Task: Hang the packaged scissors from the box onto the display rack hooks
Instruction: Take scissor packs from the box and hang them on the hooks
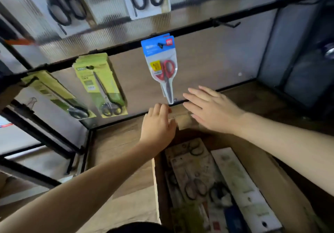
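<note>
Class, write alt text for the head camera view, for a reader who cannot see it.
Two bare hands reach over an open cardboard box of packaged scissors: the left hand rests on its far flap, and the right hand hovers open just below a blue pack of red-handled scissors hanging on a rack hook. Green packs hang to the left.

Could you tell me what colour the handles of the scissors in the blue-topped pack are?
Red, on the scissors in the blue-topped pack; head view.

Wooden shelf with an open box

A cardboard box (137, 187) of packaged scissors (197, 184) is set on the wooden shelf (115, 142) at lower centre, framed by black rails (126, 120).
</note>
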Demonstrator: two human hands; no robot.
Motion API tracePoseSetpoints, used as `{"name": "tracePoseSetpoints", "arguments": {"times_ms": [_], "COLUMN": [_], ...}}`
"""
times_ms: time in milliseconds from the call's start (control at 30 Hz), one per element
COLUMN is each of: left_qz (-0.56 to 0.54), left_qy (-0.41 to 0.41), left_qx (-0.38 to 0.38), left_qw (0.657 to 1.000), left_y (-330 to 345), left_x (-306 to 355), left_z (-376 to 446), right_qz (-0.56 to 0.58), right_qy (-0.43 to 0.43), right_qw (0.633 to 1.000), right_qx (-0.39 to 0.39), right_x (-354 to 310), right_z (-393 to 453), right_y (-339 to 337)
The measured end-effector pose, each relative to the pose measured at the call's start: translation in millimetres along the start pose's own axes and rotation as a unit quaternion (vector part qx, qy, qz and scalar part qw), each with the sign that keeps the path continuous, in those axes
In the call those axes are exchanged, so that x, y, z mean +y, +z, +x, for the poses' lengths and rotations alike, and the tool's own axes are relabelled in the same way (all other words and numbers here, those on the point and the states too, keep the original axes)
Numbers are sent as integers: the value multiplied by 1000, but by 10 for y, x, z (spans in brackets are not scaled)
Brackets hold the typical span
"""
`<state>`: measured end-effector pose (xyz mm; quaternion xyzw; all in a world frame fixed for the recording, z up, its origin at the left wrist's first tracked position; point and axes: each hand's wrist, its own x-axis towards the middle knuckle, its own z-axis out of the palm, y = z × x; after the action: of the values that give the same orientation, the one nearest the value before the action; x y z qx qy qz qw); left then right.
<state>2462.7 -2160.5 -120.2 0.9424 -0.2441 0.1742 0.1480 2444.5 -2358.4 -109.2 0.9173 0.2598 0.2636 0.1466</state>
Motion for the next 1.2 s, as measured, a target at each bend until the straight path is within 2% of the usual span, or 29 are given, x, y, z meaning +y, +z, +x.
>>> {"name": "tracePoseSetpoints", "arguments": {"times_ms": [133, 233, 367, 500, 567, 633, 800, 900, 967, 1100, 1200], "left_qz": [56, 151, 240, 259, 258, 247, 197, 177, 181, 265, 281], "left_qy": [9, 75, 196, 344, 383, 402, 383, 386, 407, 454, 484], "left_qx": [-124, -206, -286, -375, -416, -448, -502, -536, -538, -530, -479], "left_qw": [991, 964, 907, 821, 784, 760, 750, 729, 716, 666, 676], "left_y": [225, 406, 642, 882, 1038, 1199, 1422, 1425, 1414, 1380, 1387], "left_x": [108, 139, 132, 273, 378, 462, 405, 322, 302, 297, 307], "left_z": [-5, -25, -49, -195, -321, -449, -516, -461, -445, -473, -499], "right_qz": [14, 34, 61, 79, 56, 65, 91, 109, 121, 139, 144], "right_qy": [1, -6, -34, -154, -218, -222, -218, -198, -173, -144, -147], "right_qw": [999, 998, 990, 960, 933, 924, 910, 904, 898, 897, 892], "right_qx": [-36, -55, -121, -221, -281, -304, -341, -362, -385, -393, -403], "right_x": [-23, -64, -133, -221, -317, -420, -568, -539, -507, -512, -521], "right_z": [-304, -552, -849, -1106, -1198, -1227, -1315, -1362, -1366, -1370, -1384], "right_y": [187, 315, 445, 427, 483, 499, 533, 536, 551, 575, 557]}}
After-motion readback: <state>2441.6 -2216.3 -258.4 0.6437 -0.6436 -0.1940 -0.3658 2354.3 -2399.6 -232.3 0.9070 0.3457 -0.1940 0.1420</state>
